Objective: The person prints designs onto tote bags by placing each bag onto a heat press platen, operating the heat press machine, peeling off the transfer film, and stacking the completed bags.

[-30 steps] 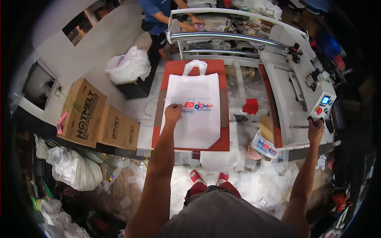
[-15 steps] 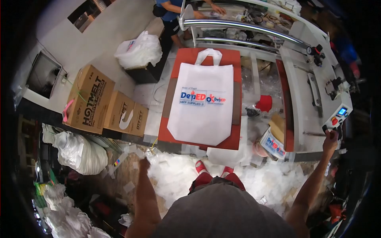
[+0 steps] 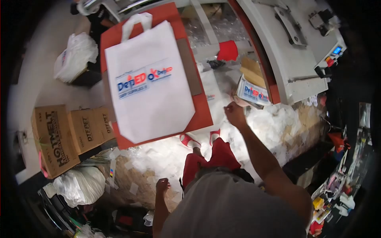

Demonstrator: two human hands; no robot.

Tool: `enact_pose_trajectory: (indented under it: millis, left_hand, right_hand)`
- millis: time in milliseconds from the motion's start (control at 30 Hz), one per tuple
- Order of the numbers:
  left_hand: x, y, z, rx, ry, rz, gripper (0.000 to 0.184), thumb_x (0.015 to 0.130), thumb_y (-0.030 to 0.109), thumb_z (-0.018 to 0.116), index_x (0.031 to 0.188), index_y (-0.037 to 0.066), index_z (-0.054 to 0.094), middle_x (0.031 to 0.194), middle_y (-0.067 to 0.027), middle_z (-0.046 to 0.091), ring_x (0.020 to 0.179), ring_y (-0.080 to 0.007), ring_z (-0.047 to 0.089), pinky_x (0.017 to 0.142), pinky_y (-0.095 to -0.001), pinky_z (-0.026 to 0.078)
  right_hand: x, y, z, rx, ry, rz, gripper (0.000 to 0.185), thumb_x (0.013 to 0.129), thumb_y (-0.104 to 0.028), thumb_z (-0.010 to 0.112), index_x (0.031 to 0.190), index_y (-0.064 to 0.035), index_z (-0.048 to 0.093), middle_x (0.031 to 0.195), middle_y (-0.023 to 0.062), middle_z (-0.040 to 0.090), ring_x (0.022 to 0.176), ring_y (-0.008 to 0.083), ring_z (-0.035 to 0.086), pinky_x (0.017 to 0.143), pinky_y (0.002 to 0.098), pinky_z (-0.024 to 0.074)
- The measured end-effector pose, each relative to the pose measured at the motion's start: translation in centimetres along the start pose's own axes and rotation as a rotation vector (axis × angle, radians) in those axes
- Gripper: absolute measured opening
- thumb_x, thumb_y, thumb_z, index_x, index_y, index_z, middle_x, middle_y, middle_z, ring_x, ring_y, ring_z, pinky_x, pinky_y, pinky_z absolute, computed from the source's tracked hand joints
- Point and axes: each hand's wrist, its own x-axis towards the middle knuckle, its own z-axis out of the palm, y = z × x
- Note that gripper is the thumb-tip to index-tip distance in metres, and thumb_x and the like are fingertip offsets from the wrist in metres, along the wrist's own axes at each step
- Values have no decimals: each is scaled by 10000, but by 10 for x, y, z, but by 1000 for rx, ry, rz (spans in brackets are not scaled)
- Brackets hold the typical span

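Observation:
A white tote bag (image 3: pixel 152 107) printed with blue and red lettering lies flat on the red platen (image 3: pixel 204 115) of a heat press, its handles at the far end. My right hand (image 3: pixel 235 114), fingers curled in, hovers just short of a stack of printed transfer sheets (image 3: pixel 253 92) in an open carton. Nothing shows in that hand. Low beside my body, my left hand (image 3: pixel 162 185) is loosely closed, with nothing visible in it.
The press body (image 3: pixel 293 51) with its control panel (image 3: pixel 332 57) stands at right. Cardboard boxes (image 3: pixel 55 139) and a white plastic sack (image 3: pixel 81 184) are at left. Discarded film (image 3: pixel 158 158) covers the floor. Another person (image 3: pixel 99 22) stands beyond the press.
My right hand has left the press's control panel and come inward to the transfer sheets. My left hand has dropped closer to my body. The view has swung right; the tote bag stays on the platen.

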Motion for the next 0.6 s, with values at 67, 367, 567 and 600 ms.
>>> enact_pose_trajectory:
  millis: [67,367,567,600]
  left_hand:
    - [-16,13,6,-103,100,76,176,875,205,623,895,31,609,663,-51,574,544,-129,552,474,-258,465]
    - [-37,-118,18,355,67,-169,302,864,242,654,1052,13,595,866,-105,628,739,-183,631,623,-327,526]
    - [-20,-50,84,391,70,-44,290,841,261,662,1024,39,622,886,-123,661,790,-215,653,706,-331,520]
    - [-11,-37,94,458,81,45,281,846,250,664,1021,35,621,887,-120,661,792,-214,653,705,-332,521]
  right_hand:
    - [27,84,80,-71,-32,21,323,770,-236,728,882,21,567,780,177,628,753,322,639,690,418,511]
    - [98,173,218,-271,-22,658,745,711,-414,768,1179,42,411,1157,238,526,1051,398,536,894,453,480]
    - [99,189,216,-212,-125,673,591,751,-395,721,1140,-35,460,1125,164,587,1078,362,559,873,459,472]
    - [99,188,213,-253,-112,664,490,765,-373,696,1089,-44,534,1087,142,619,1047,335,586,862,471,464]
